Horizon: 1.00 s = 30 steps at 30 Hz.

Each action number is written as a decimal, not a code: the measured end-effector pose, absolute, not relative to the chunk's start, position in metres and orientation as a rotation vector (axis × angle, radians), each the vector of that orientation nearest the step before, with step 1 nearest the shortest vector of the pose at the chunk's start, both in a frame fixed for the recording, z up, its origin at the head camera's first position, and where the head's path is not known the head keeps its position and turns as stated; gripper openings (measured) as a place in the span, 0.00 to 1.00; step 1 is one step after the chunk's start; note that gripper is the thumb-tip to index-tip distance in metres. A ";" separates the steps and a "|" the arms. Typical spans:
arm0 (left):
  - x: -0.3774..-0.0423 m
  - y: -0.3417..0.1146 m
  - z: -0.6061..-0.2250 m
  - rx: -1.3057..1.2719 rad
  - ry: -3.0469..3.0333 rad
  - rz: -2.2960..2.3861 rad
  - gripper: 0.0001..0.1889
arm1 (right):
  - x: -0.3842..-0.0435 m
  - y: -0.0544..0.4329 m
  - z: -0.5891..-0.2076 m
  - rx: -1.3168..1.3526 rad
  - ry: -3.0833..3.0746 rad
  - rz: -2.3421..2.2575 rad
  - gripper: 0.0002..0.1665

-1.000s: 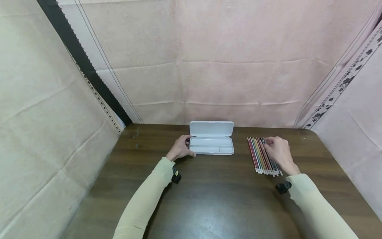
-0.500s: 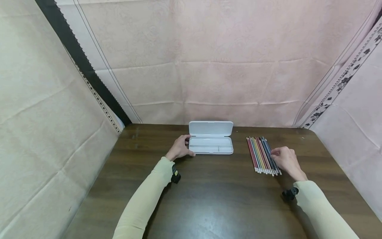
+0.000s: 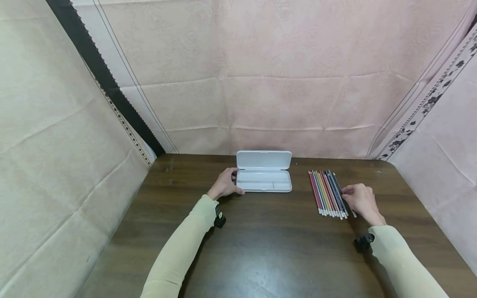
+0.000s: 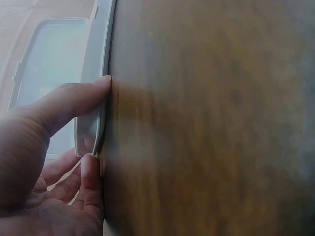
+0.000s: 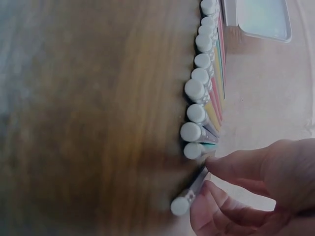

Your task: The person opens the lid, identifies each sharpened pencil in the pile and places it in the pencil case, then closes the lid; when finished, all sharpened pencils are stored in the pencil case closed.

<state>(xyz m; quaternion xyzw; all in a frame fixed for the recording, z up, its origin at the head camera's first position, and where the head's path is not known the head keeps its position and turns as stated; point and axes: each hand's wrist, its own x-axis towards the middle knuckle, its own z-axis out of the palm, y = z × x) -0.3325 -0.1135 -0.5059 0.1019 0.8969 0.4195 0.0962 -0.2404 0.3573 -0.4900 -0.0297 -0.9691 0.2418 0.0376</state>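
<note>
My left hand [image 3: 225, 183] grips the left end of a white pencil case [image 3: 257, 186], which lies with its lid [image 3: 263, 159] raised. In the left wrist view the thumb [image 4: 81, 96] presses the case's front edge and the other fingers curl at its end. To the right, several pencils [image 3: 325, 194] lie side by side, their white eraser ends toward me. My right hand [image 3: 360, 200] pinches a dark pencil [image 5: 193, 191] between thumb and fingers, at the right of the row. That pencil's eraser end sits slightly apart from the others. Only dividers show inside the case.
A brown wooden table [image 3: 268, 248] bears everything. Pale cloth [image 3: 298, 82] hangs behind its far edge and along both sides. Dark wrist cameras sit at both sleeves, such as the right camera [image 3: 363, 243].
My right hand has moved right and toward me from the row's far end, and the dark pencil at the row's right has come away from its neighbours. The left hand stays on the case.
</note>
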 end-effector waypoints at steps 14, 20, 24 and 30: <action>-0.334 -0.113 -0.506 0.294 2.659 1.228 0.51 | -0.243 0.364 -0.489 -0.199 -2.973 0.755 0.19; -0.333 -0.114 -0.508 0.282 2.657 1.215 0.51 | -0.240 0.359 -0.486 -0.193 -2.911 0.769 0.16; -0.332 -0.115 -0.507 0.279 2.649 1.228 0.51 | -0.241 0.347 -0.477 -0.122 -2.842 0.772 0.14; -0.333 -0.115 -0.507 0.286 2.647 1.235 0.51 | -0.241 0.323 -0.460 -0.018 -2.817 0.820 0.12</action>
